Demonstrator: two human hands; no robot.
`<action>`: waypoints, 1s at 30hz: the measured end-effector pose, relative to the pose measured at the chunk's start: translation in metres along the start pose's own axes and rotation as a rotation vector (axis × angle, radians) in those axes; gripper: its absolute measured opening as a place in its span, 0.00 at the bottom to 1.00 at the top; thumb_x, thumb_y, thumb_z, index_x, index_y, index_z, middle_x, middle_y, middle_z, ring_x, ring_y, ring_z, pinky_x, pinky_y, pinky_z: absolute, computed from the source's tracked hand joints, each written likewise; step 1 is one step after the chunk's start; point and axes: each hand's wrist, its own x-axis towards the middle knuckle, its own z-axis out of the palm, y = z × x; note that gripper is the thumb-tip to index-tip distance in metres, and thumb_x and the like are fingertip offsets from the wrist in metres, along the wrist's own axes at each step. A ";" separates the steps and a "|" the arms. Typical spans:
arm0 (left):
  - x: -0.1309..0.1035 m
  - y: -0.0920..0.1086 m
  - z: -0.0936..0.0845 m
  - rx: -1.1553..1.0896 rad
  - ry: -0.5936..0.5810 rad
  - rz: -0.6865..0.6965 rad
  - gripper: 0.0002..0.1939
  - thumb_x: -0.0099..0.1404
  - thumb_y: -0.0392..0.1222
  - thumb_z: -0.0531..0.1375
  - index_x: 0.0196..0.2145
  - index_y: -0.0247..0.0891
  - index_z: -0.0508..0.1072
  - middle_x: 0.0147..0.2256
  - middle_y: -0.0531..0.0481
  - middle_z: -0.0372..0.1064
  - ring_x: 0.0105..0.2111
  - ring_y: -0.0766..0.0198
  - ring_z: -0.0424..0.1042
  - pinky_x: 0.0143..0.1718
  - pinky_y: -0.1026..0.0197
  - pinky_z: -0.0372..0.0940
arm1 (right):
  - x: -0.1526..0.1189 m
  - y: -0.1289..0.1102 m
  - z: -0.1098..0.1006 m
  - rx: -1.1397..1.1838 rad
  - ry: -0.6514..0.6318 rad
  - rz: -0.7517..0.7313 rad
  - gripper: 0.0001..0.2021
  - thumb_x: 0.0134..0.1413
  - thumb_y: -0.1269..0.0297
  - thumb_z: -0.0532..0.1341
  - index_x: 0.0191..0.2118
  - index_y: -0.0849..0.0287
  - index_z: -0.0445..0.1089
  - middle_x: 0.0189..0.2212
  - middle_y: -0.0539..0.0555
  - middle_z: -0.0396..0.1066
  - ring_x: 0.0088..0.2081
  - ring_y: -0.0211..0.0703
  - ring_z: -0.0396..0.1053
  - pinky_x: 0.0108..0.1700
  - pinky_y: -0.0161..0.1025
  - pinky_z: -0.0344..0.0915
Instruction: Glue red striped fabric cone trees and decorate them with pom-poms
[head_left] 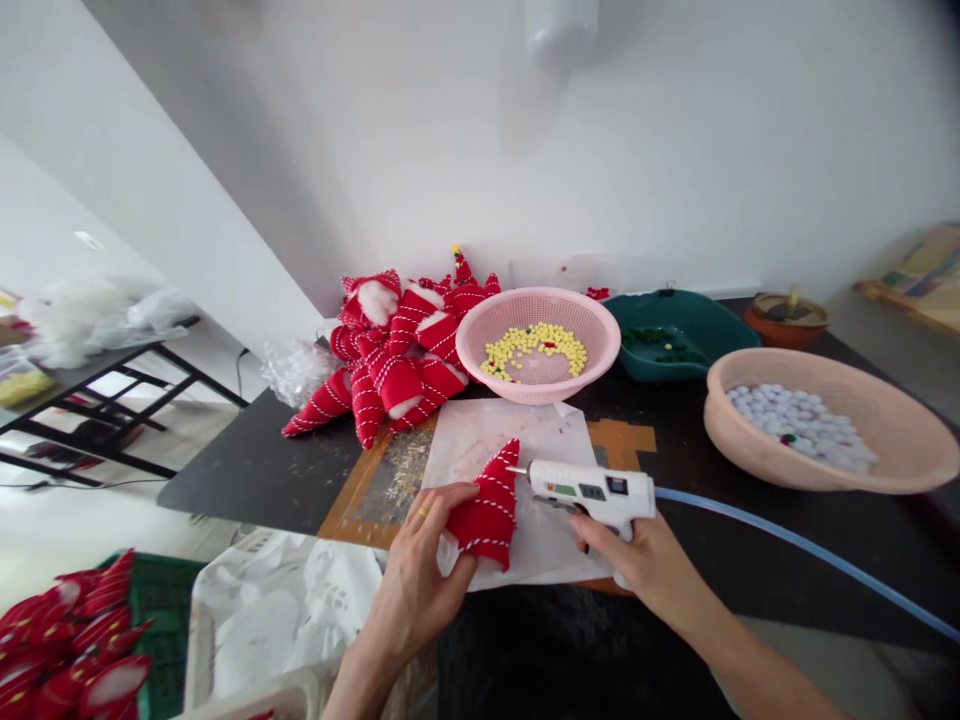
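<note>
Tape [622,438], brown and flat, borders a littered patch of dark tabletop [247,465] below a plain white wall [675,150]. Over white paper [551,550], the left hand [420,560] clasps a padded red cone [489,515] with rope-like white stripes between thumb and fingers; the right hand [649,560] curls its fingers round a smooth white glue gun [596,490], thin nozzle [519,469] at the cone's edge. Behind sit a round pink mesh basket [540,389] of tiny yellow balls [574,350] and heaped red plush shapes [397,375].

clay pot [787,331] | crumpled clear plastic [297,373] | black-framed table [90,364] at left
</note>
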 end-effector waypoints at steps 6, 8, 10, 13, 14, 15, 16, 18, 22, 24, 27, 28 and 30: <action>0.004 0.001 -0.002 -0.016 -0.009 -0.003 0.30 0.55 0.26 0.54 0.54 0.46 0.65 0.56 0.47 0.67 0.58 0.52 0.65 0.61 0.46 0.60 | 0.004 0.011 0.006 -0.085 -0.092 -0.107 0.16 0.60 0.57 0.63 0.50 0.57 0.77 0.45 0.58 0.80 0.47 0.56 0.77 0.52 0.49 0.73; 0.005 0.002 -0.002 -0.012 -0.019 -0.004 0.29 0.56 0.26 0.55 0.54 0.46 0.66 0.57 0.47 0.67 0.58 0.52 0.65 0.61 0.46 0.60 | 0.005 0.013 0.007 -0.119 -0.105 -0.136 0.18 0.61 0.57 0.62 0.54 0.56 0.76 0.51 0.59 0.79 0.54 0.59 0.74 0.58 0.53 0.70; 0.006 0.003 -0.003 -0.007 -0.027 -0.002 0.28 0.56 0.26 0.55 0.53 0.46 0.66 0.58 0.47 0.66 0.59 0.51 0.65 0.61 0.46 0.59 | 0.006 0.014 0.007 -0.141 -0.100 -0.155 0.19 0.62 0.57 0.62 0.56 0.56 0.75 0.53 0.59 0.78 0.56 0.60 0.73 0.60 0.55 0.68; 0.007 0.004 -0.004 -0.004 -0.043 0.000 0.28 0.54 0.25 0.56 0.51 0.45 0.65 0.61 0.47 0.64 0.60 0.50 0.63 0.61 0.45 0.58 | 0.008 0.015 0.008 -0.143 -0.109 -0.178 0.18 0.63 0.57 0.62 0.56 0.55 0.75 0.53 0.58 0.78 0.56 0.60 0.74 0.60 0.55 0.68; 0.007 0.004 -0.004 -0.008 -0.050 -0.002 0.28 0.53 0.25 0.56 0.51 0.45 0.65 0.62 0.47 0.63 0.60 0.50 0.62 0.61 0.45 0.58 | 0.008 0.015 0.008 -0.138 -0.113 -0.184 0.18 0.63 0.57 0.62 0.56 0.55 0.75 0.53 0.58 0.78 0.56 0.60 0.74 0.60 0.54 0.68; 0.007 0.005 -0.005 -0.015 -0.061 -0.005 0.28 0.53 0.25 0.55 0.50 0.45 0.65 0.63 0.48 0.62 0.60 0.51 0.62 0.60 0.46 0.59 | 0.008 0.016 0.008 -0.134 -0.118 -0.187 0.18 0.63 0.57 0.62 0.56 0.55 0.75 0.54 0.58 0.78 0.56 0.59 0.74 0.60 0.54 0.68; 0.008 0.005 -0.005 -0.025 -0.072 -0.009 0.28 0.53 0.25 0.55 0.50 0.45 0.65 0.63 0.48 0.62 0.60 0.51 0.62 0.59 0.47 0.60 | 0.009 0.016 0.009 -0.132 -0.116 -0.188 0.18 0.63 0.58 0.63 0.56 0.55 0.75 0.54 0.58 0.78 0.56 0.59 0.74 0.60 0.54 0.69; 0.009 0.005 -0.005 -0.042 -0.086 -0.012 0.27 0.52 0.24 0.55 0.49 0.45 0.65 0.64 0.48 0.62 0.60 0.51 0.62 0.58 0.48 0.61 | 0.009 0.017 0.009 -0.139 -0.103 -0.182 0.18 0.62 0.58 0.62 0.56 0.56 0.75 0.53 0.58 0.78 0.55 0.59 0.75 0.59 0.54 0.70; 0.011 0.004 -0.005 -0.065 -0.109 -0.008 0.26 0.52 0.24 0.55 0.47 0.44 0.64 0.64 0.47 0.62 0.58 0.51 0.62 0.56 0.49 0.62 | 0.008 0.019 0.008 -0.154 -0.079 -0.180 0.18 0.62 0.58 0.63 0.56 0.57 0.75 0.52 0.60 0.79 0.54 0.60 0.75 0.59 0.55 0.70; 0.011 0.003 -0.005 -0.073 -0.117 -0.006 0.26 0.52 0.24 0.55 0.47 0.44 0.63 0.64 0.48 0.62 0.57 0.51 0.62 0.55 0.50 0.62 | 0.008 0.021 0.008 -0.156 -0.075 -0.185 0.18 0.63 0.58 0.63 0.56 0.57 0.75 0.52 0.59 0.78 0.55 0.60 0.75 0.60 0.56 0.69; 0.012 0.003 -0.005 -0.074 -0.120 0.000 0.26 0.51 0.23 0.55 0.46 0.45 0.63 0.64 0.48 0.62 0.57 0.52 0.62 0.55 0.50 0.62 | 0.008 0.022 0.008 -0.153 -0.081 -0.191 0.18 0.63 0.58 0.63 0.56 0.56 0.75 0.53 0.59 0.78 0.55 0.59 0.74 0.60 0.56 0.69; 0.012 0.002 -0.005 -0.072 -0.120 0.001 0.27 0.51 0.23 0.55 0.46 0.45 0.63 0.64 0.49 0.63 0.57 0.52 0.62 0.55 0.50 0.62 | 0.008 0.021 0.008 -0.151 -0.082 -0.192 0.18 0.63 0.58 0.63 0.56 0.56 0.75 0.53 0.59 0.78 0.55 0.60 0.74 0.60 0.56 0.69; 0.012 0.002 -0.004 -0.068 -0.116 0.003 0.27 0.51 0.23 0.55 0.46 0.45 0.63 0.62 0.48 0.64 0.57 0.52 0.62 0.55 0.50 0.63 | 0.008 0.020 0.008 -0.145 -0.088 -0.186 0.18 0.63 0.58 0.63 0.56 0.56 0.75 0.52 0.60 0.78 0.55 0.60 0.75 0.59 0.55 0.70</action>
